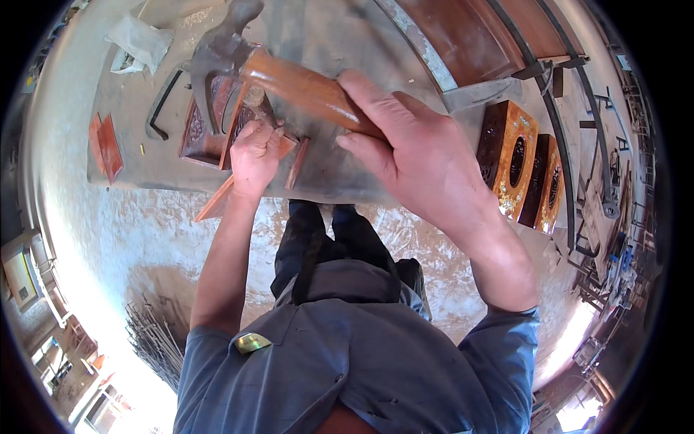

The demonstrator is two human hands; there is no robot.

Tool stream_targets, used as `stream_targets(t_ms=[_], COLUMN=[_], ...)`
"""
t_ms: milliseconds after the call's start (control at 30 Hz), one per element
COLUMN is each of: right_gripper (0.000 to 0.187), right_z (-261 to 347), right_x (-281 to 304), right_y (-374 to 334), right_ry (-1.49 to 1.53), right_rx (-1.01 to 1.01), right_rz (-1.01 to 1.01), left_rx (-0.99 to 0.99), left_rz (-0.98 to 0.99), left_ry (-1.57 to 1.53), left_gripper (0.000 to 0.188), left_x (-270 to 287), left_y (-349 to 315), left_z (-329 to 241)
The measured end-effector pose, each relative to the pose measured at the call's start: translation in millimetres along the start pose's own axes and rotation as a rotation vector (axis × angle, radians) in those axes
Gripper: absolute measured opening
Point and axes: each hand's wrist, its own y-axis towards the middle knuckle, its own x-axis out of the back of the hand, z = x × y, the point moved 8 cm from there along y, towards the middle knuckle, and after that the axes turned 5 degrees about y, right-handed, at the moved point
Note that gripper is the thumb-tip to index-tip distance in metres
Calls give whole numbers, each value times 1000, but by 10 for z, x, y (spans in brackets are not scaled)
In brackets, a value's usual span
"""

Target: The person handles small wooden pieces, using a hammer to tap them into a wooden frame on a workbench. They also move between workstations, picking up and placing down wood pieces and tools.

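Observation:
My right hand [426,155] grips a claw hammer by its varnished wooden handle [307,85], raised over the table. Its dark metal head [220,54] is at upper left, above the left hand's work. My left hand [254,160] is closed around a chisel-like tool with a round wooden handle [257,99], held nearly upright; its lower end is hidden. Beneath and beside that hand lie carved reddish-brown wooden box parts [200,141], partly covered by the hammer head. A thin wooden strip [215,201] juts past the table edge, and a short reddish stick [297,163] lies to the right.
On the table [361,173], a black curved-handled tool [166,103], two reddish wood pieces [107,148] and a plastic bag [141,43] lie left. Two glossy carved boxes with oval openings [512,155] [551,184] stand right, near long metal bars [565,137] and a large brown panel [470,36].

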Motion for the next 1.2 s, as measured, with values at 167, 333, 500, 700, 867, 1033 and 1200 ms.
stream_targets(t_ms=[167,333,500,700,867,1033,1200], right_gripper=[53,42,41,49,48,47,48], right_z=[-131,-110,-101,-90,-139,-145,-225], right_x=[-62,-219,-241,-254,-321,-332,-409], right_y=[-40,-69,-48,-28,-5,-24,-58], right_ry=[-8,-115,-138,-114,-177,-67,-125], right_rx=[-31,20,11,-45,-54,-38,-91], right_rz=[-9,122,141,170,236,169,253], left_rx=[4,41,72,74,80,117,128], left_rz=[-39,-12,34,-24,-43,52,69], left_ry=[-48,-107,-92,-132,-168,-67,-54], left_gripper=[6,17,18,10,7,14,11], left_x=[31,11,-2,40,-16,-52,-84], left_y=[16,-20,5,42,1,-24,-17], left_z=[-64,-14,-15,-60,65,107,132])
